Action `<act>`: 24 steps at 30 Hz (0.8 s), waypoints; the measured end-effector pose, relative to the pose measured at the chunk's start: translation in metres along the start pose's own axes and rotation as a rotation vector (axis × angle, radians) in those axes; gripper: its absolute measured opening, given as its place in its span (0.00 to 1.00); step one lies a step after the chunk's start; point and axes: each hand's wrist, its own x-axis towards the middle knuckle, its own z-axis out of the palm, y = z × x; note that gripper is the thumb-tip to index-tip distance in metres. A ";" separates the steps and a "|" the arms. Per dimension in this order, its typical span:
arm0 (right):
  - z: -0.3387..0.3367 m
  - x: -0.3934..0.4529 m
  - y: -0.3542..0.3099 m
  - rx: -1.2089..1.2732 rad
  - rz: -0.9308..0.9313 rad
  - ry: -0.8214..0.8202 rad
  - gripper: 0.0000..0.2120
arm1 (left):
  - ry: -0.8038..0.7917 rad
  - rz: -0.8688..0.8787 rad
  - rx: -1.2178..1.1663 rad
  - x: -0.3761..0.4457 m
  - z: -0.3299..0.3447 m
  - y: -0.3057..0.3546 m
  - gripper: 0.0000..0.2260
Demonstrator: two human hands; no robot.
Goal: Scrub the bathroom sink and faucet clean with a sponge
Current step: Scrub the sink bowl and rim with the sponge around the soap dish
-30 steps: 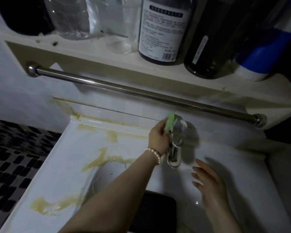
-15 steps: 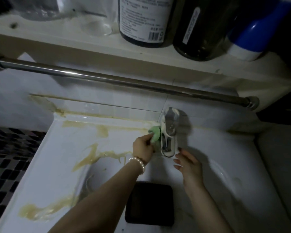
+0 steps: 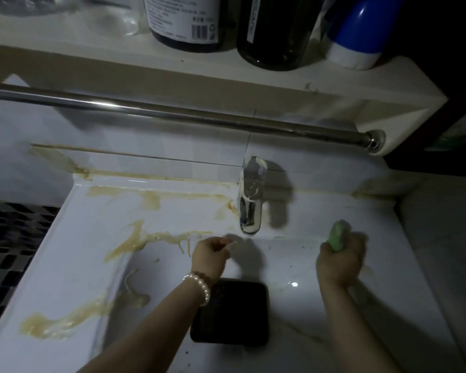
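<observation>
Faucet point(image 3: 250, 200) taken as landmark: chrome, upright at the back edge of the white sink point(image 3: 388, 278), spout pointing toward the camera. Right hand point(image 3: 340, 258) is to the right of the faucet and a little nearer the camera, over the sink rim; its fingers are curled round a green sponge point(image 3: 338, 238), which sticks up out of the fist. The image is blurred here, so whether sponge or hand touches the porcelain cannot be told. Left hand point(image 3: 210, 255) is just in front of the spout and slightly left of it, fingers curled in with nothing held; a pearl bracelet point(image 3: 199, 288) sits on that wrist. Brown-yellow smears point(image 3: 151, 239) run across the sink left of the faucet, along the back ledge and down the left slope into the basin. A black square drain cover point(image 3: 230, 313) lies in the basin, nearer the camera than the faucet. Above the faucet a metal towel bar point(image 3: 172, 113) crosses below a shelf point(image 3: 280, 84) carrying dark bottles point(image 3: 276, 30) and a blue-and-white bottle point(image 3: 357, 30).
</observation>
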 end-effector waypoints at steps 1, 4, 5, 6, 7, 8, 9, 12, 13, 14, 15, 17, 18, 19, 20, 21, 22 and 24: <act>0.006 -0.003 -0.006 -0.132 -0.085 -0.025 0.19 | 0.024 -0.006 0.030 0.001 -0.010 -0.004 0.01; 0.042 -0.044 -0.036 -0.279 -0.318 -0.318 0.18 | 0.092 -0.023 0.034 0.003 -0.035 -0.011 0.03; 0.056 -0.063 -0.045 -0.265 -0.390 -0.430 0.18 | 0.103 -0.022 0.026 0.003 -0.041 -0.013 0.04; 0.068 -0.082 -0.053 -0.262 -0.488 -0.525 0.18 | 0.112 -0.019 0.019 0.003 -0.046 -0.013 0.06; 0.078 -0.098 -0.058 -0.299 -0.623 -0.598 0.19 | 0.116 -0.015 0.008 0.003 -0.048 -0.013 0.06; 0.084 -0.108 -0.060 -0.360 -0.758 -0.651 0.18 | 0.112 -0.010 0.004 0.002 -0.050 -0.013 0.06; 0.086 -0.111 -0.061 -0.405 -0.866 -0.678 0.18 | 0.102 -0.004 0.008 0.001 -0.051 -0.012 0.06; 0.071 -0.074 -0.049 -0.448 -0.962 -0.584 0.15 | 0.079 0.013 0.042 0.000 -0.052 -0.010 0.07; 0.061 -0.051 -0.039 -0.473 -0.936 -0.457 0.13 | 0.073 0.020 0.063 -0.001 -0.053 -0.012 0.06; 0.048 -0.019 -0.027 -0.516 -0.851 -0.301 0.11 | 0.058 0.025 0.085 -0.001 -0.051 -0.012 0.06; 0.036 0.011 -0.015 -0.582 -0.705 -0.203 0.12 | 0.048 0.024 0.106 -0.002 -0.051 -0.014 0.05; 0.014 0.057 -0.002 -0.650 -0.308 -0.161 0.23 | 0.025 0.015 0.120 -0.003 -0.042 -0.016 0.06; 0.013 0.066 -0.004 -0.659 -0.180 -0.175 0.28 | 0.011 0.007 0.131 -0.004 -0.036 -0.016 0.06; 0.018 0.063 -0.009 -0.666 -0.171 -0.183 0.29 | -0.007 -0.003 0.150 -0.004 -0.030 -0.016 0.06; 0.026 0.050 -0.016 -0.652 -0.247 -0.207 0.27 | -0.034 -0.007 0.176 -0.004 -0.023 -0.015 0.05; 0.036 0.032 -0.023 -0.601 -0.369 -0.250 0.23 | -0.068 -0.003 0.212 -0.004 -0.015 -0.014 0.05; 0.046 0.010 -0.026 -0.554 -0.512 -0.323 0.20 | -0.100 0.009 0.254 -0.005 -0.009 -0.014 0.05; 0.056 -0.019 -0.024 -0.525 -0.784 -0.532 0.16 | -0.141 0.033 0.336 -0.004 0.001 -0.014 0.05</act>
